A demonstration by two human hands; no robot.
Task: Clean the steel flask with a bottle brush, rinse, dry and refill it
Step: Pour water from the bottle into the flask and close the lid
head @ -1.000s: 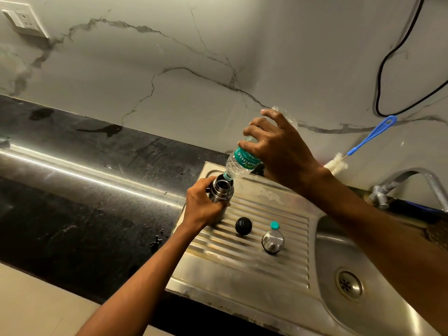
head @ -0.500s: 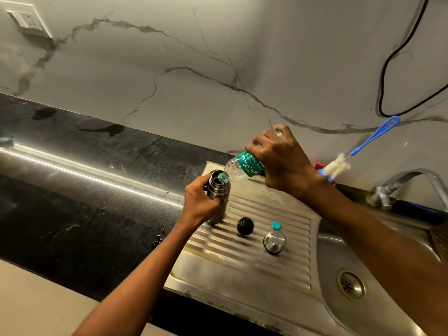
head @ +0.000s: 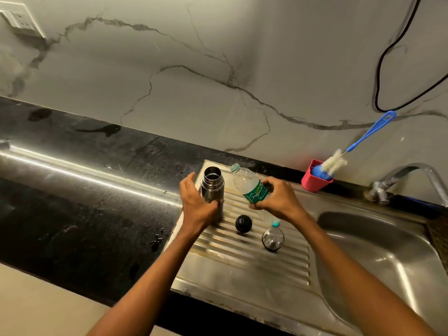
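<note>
1. The steel flask (head: 212,190) stood upright on the ribbed drainboard (head: 254,267) of the sink, at its back left corner, long axis vertical and open mouth facing straight up.
2. The left hand (head: 196,203) gripped the flask's lower body, fingers (head: 213,204) curled round it from the left.
3. The right hand (head: 278,200) grasped a clear plastic water bottle (head: 249,186) by its green label. The bottle was tilted, its uncapped neck pointing up and back-left toward the flask's mouth without touching it, and it looked nearly empty.
4. The step in hand appeared to be the close of refilling. To do it well, the person would likely keep the flask steady on the ribs, set the bottle down away from it, then fit the black stopper (head: 243,223).
5. The stopper lay just in front of the flask; the steel cup lid (head: 272,238) and a small teal bottle cap (head: 275,224) lay further right.
6. A bottle brush (head: 358,144) leaned in a red cup (head: 314,183) by the wall, beside the tap (head: 412,178).
</note>
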